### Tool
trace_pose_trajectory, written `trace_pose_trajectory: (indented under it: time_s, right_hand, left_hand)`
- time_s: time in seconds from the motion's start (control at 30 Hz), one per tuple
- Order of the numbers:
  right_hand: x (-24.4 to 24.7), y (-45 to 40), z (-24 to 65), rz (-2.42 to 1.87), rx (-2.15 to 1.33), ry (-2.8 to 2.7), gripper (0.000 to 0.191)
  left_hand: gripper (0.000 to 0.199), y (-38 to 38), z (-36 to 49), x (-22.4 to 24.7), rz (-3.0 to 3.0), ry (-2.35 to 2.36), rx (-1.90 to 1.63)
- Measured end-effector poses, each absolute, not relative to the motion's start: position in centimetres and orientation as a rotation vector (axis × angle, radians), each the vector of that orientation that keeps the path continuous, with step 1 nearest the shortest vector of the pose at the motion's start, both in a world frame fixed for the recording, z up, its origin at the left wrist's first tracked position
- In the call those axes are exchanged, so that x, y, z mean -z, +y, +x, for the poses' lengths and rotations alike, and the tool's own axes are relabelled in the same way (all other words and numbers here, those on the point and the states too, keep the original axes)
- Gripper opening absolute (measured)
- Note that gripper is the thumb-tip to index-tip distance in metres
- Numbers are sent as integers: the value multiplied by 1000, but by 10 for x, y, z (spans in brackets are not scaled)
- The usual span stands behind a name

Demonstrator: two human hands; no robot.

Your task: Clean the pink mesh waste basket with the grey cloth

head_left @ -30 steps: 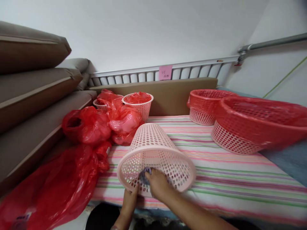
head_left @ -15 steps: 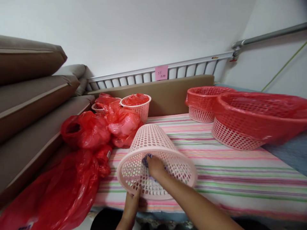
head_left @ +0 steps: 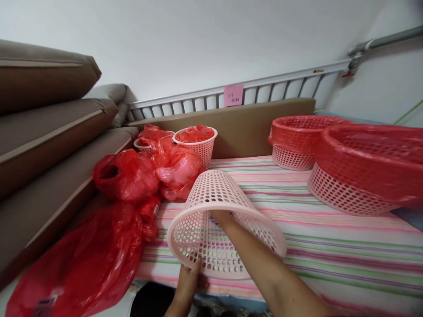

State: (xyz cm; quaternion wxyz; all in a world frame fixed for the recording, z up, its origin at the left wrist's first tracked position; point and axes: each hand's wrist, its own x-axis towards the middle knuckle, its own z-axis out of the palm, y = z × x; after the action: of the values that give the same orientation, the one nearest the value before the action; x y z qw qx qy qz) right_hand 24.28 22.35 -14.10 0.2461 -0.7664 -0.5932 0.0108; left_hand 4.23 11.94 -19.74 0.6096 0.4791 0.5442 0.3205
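A pink perforated plastic basket [head_left: 214, 189] lies on its side on the striped cloth, its mouth facing me. At the lower left of its rim, my left hand [head_left: 190, 281] grips the edge, thumb over the inside and fingers beneath. My right hand [head_left: 220, 215] is deep inside the basket, with its fingers hidden by the upper rim and wall. A little of a purple patterned cloth [head_left: 214, 220] shows beside it.
Red plastic bags [head_left: 132, 176] are heaped left, before small baskets [head_left: 198, 147] stuffed with red plastic. Two red-lined baskets [head_left: 294, 141] stand right. Grey-brown cushions [head_left: 49, 132] are stacked at the left edge. A radiator [head_left: 198, 105] with a pink note [head_left: 233, 95] runs behind.
My right hand has gone deeper into the basket, and its fingers and most of the purple cloth are now hidden. My left hand stays on the rim. The view has shifted slightly.
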Motion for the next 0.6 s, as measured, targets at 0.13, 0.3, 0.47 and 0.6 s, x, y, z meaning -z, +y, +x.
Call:
trace_pose_trajectory:
  time_s: [0.13,0.3,0.47,0.6]
  right_hand:
    - [139,203,234,-2306,-150,-1804,44]
    - [136,150,210,-2336,-229,-1966,35]
    - [137,85,189,-2217,-188,-2196,37]
    - [135,62,183,-2168,-203,-2286,38]
  left_hand:
    - [68,117,43,193,1099,1264,-737]
    - [59,117,44,192,1130,1253,-824]
    - [55,116,43,195,1118,1243,-839]
    - [55,115,43,197,1115,1230,-864]
